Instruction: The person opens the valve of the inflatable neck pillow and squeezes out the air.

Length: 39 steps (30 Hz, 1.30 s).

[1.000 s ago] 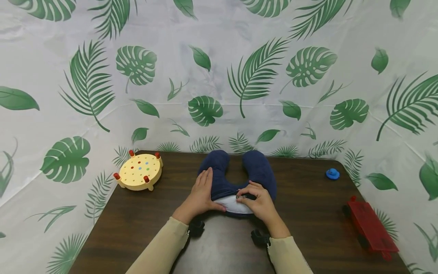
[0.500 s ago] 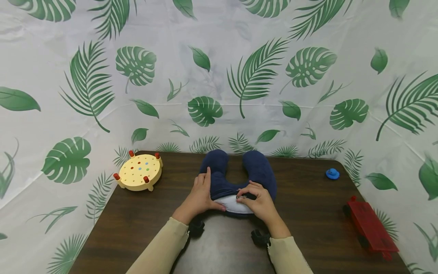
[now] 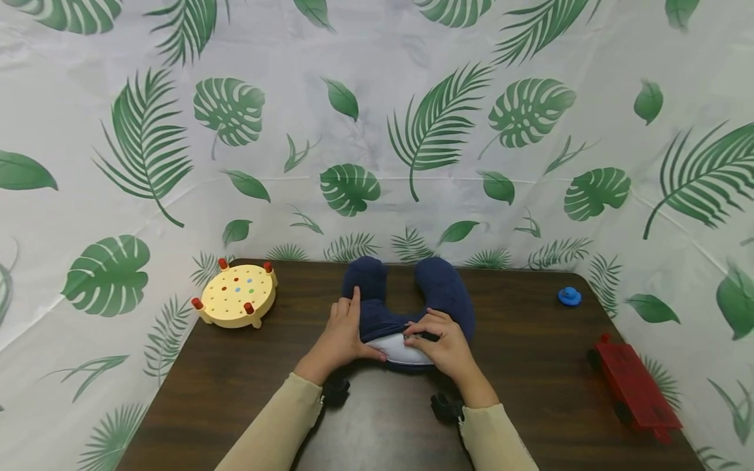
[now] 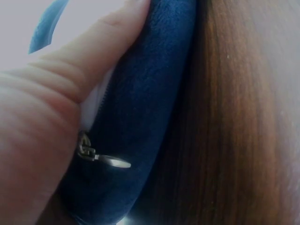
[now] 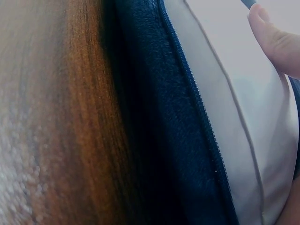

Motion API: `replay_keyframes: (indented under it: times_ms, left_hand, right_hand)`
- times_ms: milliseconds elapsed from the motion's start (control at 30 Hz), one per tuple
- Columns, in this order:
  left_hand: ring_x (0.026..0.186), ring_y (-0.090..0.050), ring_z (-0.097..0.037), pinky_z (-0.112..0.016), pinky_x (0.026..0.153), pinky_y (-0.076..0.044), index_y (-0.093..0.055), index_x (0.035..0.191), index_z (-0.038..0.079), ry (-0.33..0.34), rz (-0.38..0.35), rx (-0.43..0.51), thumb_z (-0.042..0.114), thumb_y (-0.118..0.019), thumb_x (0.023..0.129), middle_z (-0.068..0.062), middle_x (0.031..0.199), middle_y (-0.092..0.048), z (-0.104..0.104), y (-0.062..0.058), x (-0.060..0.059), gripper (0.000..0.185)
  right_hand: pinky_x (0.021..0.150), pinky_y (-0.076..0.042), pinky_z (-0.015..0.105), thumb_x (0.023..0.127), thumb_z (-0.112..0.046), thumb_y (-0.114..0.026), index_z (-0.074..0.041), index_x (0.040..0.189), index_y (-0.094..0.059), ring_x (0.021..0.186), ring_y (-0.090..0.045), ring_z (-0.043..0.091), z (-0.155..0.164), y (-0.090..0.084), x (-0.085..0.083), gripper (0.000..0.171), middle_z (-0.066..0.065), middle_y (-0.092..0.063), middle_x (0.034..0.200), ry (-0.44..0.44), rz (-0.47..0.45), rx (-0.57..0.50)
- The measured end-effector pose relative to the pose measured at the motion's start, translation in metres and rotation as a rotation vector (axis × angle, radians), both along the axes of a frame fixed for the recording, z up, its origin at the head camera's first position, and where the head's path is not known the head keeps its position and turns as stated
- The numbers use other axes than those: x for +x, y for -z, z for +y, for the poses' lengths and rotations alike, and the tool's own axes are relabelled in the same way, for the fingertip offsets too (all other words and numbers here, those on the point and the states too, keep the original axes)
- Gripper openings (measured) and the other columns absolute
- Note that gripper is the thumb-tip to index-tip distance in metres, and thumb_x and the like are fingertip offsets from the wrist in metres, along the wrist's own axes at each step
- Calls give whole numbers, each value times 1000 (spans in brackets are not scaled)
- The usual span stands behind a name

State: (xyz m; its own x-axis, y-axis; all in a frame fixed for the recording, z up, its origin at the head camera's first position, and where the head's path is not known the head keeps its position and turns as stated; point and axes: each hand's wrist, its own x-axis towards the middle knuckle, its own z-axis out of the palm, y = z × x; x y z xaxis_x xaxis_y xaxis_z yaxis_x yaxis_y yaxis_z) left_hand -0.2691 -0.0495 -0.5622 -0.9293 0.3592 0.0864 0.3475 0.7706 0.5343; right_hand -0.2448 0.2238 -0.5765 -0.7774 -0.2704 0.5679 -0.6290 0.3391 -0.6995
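Left hand (image 3: 337, 335) lies on the left side of the pillow (image 3: 449, 291), forefinger straight, thumb stretched out across the white lining (image 3: 396, 348). Right hand (image 3: 448, 343) pinches, thumb and forefinger tips together, at the pillow's opening; the exact bit pinched is too small to tell. Pillow is navy, U-shaped, flat on the table (image 3: 524, 353), roughly mid-width toward the far edge, both ends pointing away from the person. Opening runs along the near curve, lining showing through. Zip teeth (image 5: 205, 117) edge it in the right wrist view. Left wrist view: metal zip pull (image 4: 112, 161) just beside the base of the left thumb, tab over blue fabric. Farther out: yellow disc (image 3: 237, 294) with red-tipped pegs at far left; blue toy (image 3: 569, 297) at far right; red cart (image 3: 641, 386) nearer on the right edge. Leaf-print sheet (image 3: 353, 78) behind.
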Motion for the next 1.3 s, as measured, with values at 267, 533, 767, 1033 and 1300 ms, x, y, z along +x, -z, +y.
replay_keyframes:
  times_ms: [267, 533, 767, 1033, 1300]
  left_hand:
    - [128, -41, -36, -51, 114, -46, -4, 175, 3, 1, 1, -3, 69, -101, 57, -21, 148, -45, -1, 0, 0, 167]
    - [124, -41, -34, -49, 111, -47, -1, 175, 6, -6, -2, -20, 70, -101, 58, -19, 143, -47, 1, -2, -1, 167]
    - [114, -41, -30, -46, 105, -48, 2, 175, 6, -9, 14, -50, 71, -101, 57, -18, 136, -49, 2, -2, -1, 169]
    - [101, -38, -26, -41, 92, -46, 6, 174, 5, -9, 57, -75, 71, -101, 55, -12, 121, -49, 3, 1, -1, 173]
    - [100, -38, -25, -41, 90, -45, 5, 174, 4, 0, 70, -78, 74, -99, 56, -11, 119, -49, 3, 1, -1, 172]
  right_hand:
    - [123, -40, 55, 81, -12, -96, -26, 95, -86, 101, -80, 17, -1, -2, 0, 22, -6, -83, 93, 15, -26, 7]
    - [124, -40, 54, 80, -14, -97, -27, 94, -86, 103, -81, 16, 0, 0, -3, 22, -6, -84, 94, 23, -39, 7]
    - [126, -39, 47, 81, -14, -97, -28, 94, -86, 104, -81, 15, 1, -1, -2, 22, -9, -83, 93, 19, -54, 10]
    - [122, -40, 52, 80, -11, -96, -26, 91, -85, 99, -81, 15, 0, -1, -1, 21, -6, -83, 90, 13, -22, 5]
    - [120, -41, 58, 76, -6, -97, -23, 89, -85, 96, -82, 19, -1, -1, -1, 24, -3, -84, 88, 31, -25, -14]
